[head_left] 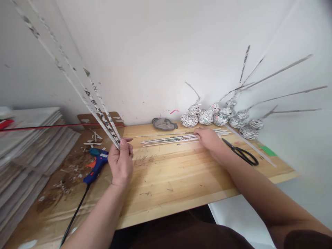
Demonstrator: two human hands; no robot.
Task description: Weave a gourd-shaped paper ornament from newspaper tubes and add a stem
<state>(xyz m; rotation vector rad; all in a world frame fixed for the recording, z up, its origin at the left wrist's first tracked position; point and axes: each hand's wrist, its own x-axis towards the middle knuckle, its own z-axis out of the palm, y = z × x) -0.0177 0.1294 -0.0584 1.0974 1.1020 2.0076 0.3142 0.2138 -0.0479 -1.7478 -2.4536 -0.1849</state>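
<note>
My left hand is closed round three rolled newspaper sticks, which slant up to the left; their upper ends leave the view. Over the wooden board, my right hand has its fingers bent in a pinch on the bundle of rolled newspaper sticks lying there. Its fingertips are partly hidden, so how many sticks they grip does not show. Black scissors lie just right of that hand. Behind it stand several small gourd-shaped objects woven from paper strips, with long stems sticking out.
A blue glue gun with a black cord lies on stained cardboard among paper scraps, left of my left hand. Stacked newspapers rise at the far left. A grey cloth item rests by the wall. A green patch marks the board's right side.
</note>
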